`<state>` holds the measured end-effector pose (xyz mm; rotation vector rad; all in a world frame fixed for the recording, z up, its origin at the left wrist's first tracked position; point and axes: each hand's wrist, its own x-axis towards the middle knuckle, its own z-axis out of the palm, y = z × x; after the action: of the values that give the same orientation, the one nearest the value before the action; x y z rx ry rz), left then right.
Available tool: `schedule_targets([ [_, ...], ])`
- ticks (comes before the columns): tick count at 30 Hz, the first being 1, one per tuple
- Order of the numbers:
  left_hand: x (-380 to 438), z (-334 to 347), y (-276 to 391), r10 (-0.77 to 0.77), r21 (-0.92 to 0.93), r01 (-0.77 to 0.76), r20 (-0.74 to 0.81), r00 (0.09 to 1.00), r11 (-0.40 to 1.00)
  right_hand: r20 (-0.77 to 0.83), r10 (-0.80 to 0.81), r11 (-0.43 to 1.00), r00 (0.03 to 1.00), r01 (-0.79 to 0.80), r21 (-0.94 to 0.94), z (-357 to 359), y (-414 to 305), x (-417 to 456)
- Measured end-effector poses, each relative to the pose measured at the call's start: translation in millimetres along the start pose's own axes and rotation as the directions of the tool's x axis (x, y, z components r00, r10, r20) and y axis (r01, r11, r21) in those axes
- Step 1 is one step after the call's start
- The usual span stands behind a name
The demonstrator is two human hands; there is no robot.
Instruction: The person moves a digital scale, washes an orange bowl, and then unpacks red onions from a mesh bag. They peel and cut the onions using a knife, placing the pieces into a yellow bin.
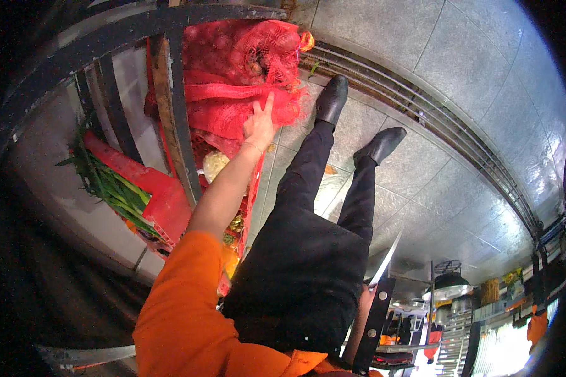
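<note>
My left hand is stretched out over a red mesh sack, with two fingers spread against its upper folds. Nothing shows in its grip. A second red mesh sack, full of round produce that looks like onions, lies beyond it, its end tied with a yellow-orange band. Low at my right side, my right hand holds a knife, the blade pointing away from me. A dark apron strap and my body hide most of that hand and the handle.
Dark metal rack bars border the sacks. Long green leaves lie by a red plastic crate. Beneath my forearm is a pale bagged item. A floor drain grating curves past my shoes. A person in orange is far right.
</note>
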<state>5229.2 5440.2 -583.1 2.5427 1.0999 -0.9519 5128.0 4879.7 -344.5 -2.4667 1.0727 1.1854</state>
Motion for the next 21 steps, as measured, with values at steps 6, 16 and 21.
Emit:
schedule_targets([
  [6,-32.5,-1.3,-31.3,0.002,0.029,-0.006,0.144,0.990,1.000,-0.246,-0.099,0.973,0.964,0.042,-0.228,0.5,-6.0,15.9],
  [16,-242.3,-104.8,-16.0,-0.140,-0.614,-0.023,-0.216,0.966,0.789,0.048,0.023,0.995,0.999,-0.028,0.101,-11.9,1.2,76.7],
  [21,-287.8,-136.9,3.9,-0.129,-0.622,0.010,-0.146,0.981,0.783,0.056,-0.027,0.989,0.998,0.018,0.149,14.9,47.6,91.5],
])
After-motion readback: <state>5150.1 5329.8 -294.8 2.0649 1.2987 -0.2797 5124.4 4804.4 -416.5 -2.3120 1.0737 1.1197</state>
